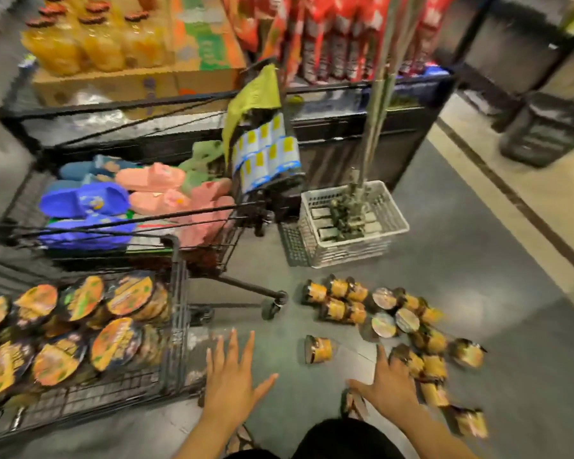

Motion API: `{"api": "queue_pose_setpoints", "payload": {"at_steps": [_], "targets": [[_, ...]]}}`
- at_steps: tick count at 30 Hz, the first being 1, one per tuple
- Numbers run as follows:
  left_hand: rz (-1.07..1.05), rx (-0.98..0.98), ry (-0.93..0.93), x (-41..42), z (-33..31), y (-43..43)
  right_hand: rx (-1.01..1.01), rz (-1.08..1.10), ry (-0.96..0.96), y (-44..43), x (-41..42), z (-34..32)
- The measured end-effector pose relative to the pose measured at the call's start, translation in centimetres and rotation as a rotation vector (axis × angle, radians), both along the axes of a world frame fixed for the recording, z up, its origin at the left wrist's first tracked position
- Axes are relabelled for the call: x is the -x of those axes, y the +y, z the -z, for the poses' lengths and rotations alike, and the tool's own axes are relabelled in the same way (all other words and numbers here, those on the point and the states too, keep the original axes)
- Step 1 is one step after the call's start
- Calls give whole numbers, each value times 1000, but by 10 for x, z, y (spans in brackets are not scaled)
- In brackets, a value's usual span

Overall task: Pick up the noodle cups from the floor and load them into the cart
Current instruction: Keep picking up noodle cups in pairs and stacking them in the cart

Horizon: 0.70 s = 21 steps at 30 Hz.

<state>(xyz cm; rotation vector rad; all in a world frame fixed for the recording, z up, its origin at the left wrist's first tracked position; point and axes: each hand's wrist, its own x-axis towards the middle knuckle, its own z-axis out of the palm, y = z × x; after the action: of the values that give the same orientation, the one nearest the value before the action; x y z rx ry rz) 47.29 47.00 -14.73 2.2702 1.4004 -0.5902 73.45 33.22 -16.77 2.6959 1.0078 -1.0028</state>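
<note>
Black wire cart [177, 293] sits lower left, its near side and left side cut off by the frame edge. Inside it, round orange-lidded noodle bowls [80, 326] lie tilted in rows, and the print is too blurred to read. Right of the cart and well apart from it, noodle cups [408, 323] lie scattered on the grey floor [478, 253]. Most are on their sides and a few show the lid. Motion blur smears the pile, so the count is unclear. A single cup [318, 350] lies on its side between the cart and the pile.

The left hand [231, 379] is just right of the cart's corner, palm down, fingers straight and spread, grasping nothing. The right hand [390, 385] is farther right of the cart, at the near edge of the pile, fingers spread and released. Its fingertips overlap a cup, but I cannot tell whether they touch it. One hidden cup [353, 405] shows only partly under that wrist. Both forearms are cut off at the bottom edge.

Behind the cart, blue and pink slippers [150, 183] are heaped in a second wire trolley. Behind and right of the cart stands a white plastic basket [352, 250] with dark contents that are hard to make out.
</note>
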Motion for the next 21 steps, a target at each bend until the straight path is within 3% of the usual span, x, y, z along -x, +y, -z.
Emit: {"api": "queue_pose_setpoints", "payload": {"at_steps": [2, 7, 12, 21], "targets": [[45, 89, 38, -37, 0, -8, 9, 70, 21, -19, -27, 2], [177, 101, 84, -147, 9, -42, 8, 159, 13, -77, -116, 8], [359, 25, 78, -258, 51, -78, 23, 284, -9, -144, -220, 7], [377, 129, 84, -380, 54, -110, 121, 392, 26, -203, -315, 24]]}}
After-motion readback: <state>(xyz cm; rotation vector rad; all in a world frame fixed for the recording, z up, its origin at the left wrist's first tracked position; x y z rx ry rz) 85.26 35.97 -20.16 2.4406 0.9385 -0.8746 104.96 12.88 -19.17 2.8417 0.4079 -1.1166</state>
